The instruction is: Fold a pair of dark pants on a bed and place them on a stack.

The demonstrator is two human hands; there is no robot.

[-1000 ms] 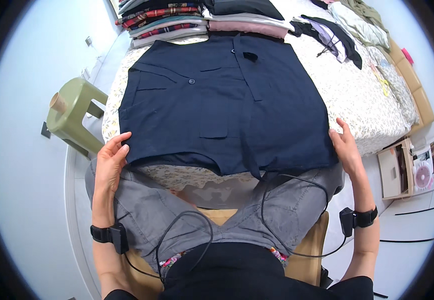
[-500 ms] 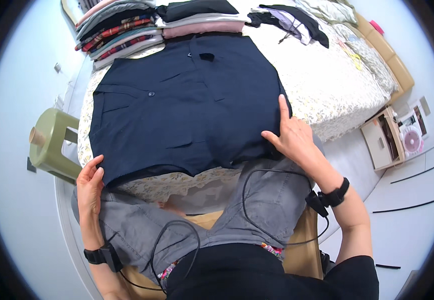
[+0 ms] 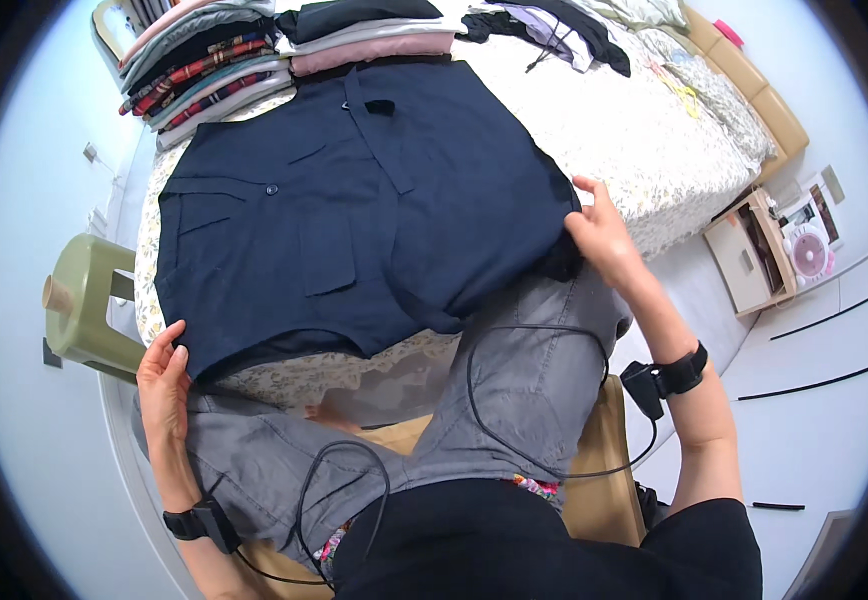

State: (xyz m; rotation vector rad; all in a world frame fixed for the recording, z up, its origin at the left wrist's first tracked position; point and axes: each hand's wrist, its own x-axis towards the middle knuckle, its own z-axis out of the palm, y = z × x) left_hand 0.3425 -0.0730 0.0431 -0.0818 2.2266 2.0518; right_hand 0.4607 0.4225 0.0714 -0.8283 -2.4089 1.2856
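A dark navy vest [image 3: 284, 230] with a small round button, a sewn pocket and a loose belt strap [image 3: 379, 135] lies spread over the near side of the bed. At its near left corner is my left hand [image 3: 164, 390], thumb and forefinger closed on the edge of the cloth. My right hand [image 3: 606, 240] grips the vest's right edge with thumb and bent fingers, the forefinger pointing up. The cloth near that hand is drawn up a little, and its underside shows dark below. The near edge of the vest hangs over the bedside, above my knees.
Folded clothes stand in a tall stack [image 3: 209, 75] at the far left, beside a lower pile [image 3: 374, 42]. Crumpled dark and lilac garments [image 3: 554, 35] lie farther right on the patterned bedspread [image 3: 654, 195]. A green stool [image 3: 94, 300] stands left. Black cables [image 3: 469, 400] loop over my lap.
My right hand has gone from lying on the vest with spread fingers to gripping its right edge. The right part of the cloth has shifted, smoothing the pocket area. My left hand stays at the corner.
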